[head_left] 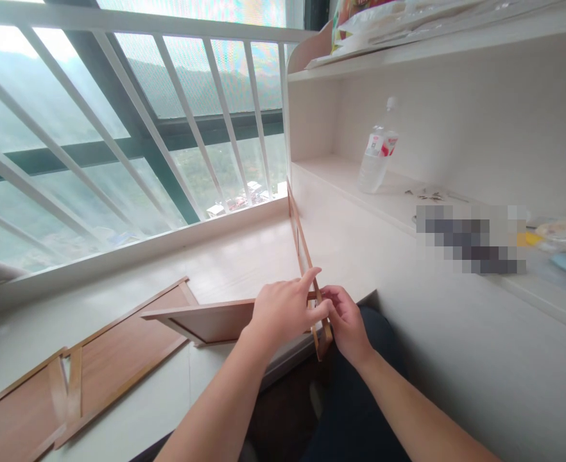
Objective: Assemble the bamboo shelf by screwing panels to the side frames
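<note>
Joining two wooden panels at a corner.
The flat panel (206, 319) and upright panel (303, 247) are pinched together where they meet, by the left hand (283, 309) and right hand (344, 319).

Three flat brown wooden panels (206, 321), one clear plastic water bottle (377, 160), two bare hands (285, 311), one white surface (244, 256).

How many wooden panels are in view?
3: one panel held flat by the left hand, one upright panel at the right hand, and one flat panel lying on the desk's left. Others may lie out of frame.
</note>
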Demonstrator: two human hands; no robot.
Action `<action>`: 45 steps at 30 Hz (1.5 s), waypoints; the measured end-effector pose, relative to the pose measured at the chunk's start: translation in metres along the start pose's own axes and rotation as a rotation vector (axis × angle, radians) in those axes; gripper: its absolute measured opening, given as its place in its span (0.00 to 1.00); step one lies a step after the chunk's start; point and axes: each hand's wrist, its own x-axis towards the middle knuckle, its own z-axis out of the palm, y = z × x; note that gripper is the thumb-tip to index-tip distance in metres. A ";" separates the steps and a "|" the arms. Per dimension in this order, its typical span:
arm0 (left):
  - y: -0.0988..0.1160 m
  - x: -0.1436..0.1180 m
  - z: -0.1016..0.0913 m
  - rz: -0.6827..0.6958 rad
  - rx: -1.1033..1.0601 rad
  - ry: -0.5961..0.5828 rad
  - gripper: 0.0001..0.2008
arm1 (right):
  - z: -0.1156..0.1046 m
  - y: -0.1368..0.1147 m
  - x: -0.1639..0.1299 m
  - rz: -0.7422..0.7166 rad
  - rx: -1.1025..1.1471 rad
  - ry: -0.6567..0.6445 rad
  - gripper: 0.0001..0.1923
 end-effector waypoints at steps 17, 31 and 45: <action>0.001 0.003 -0.007 -0.023 -0.040 -0.046 0.31 | -0.095 -0.105 0.062 -0.389 -0.687 0.156 0.10; -0.001 0.004 -0.009 -0.031 -0.069 -0.067 0.29 | -0.300 -0.199 0.243 0.339 -1.648 0.282 0.13; 0.001 0.003 -0.012 -0.031 -0.044 -0.064 0.29 | -0.351 -0.165 0.256 0.352 -1.590 0.489 0.10</action>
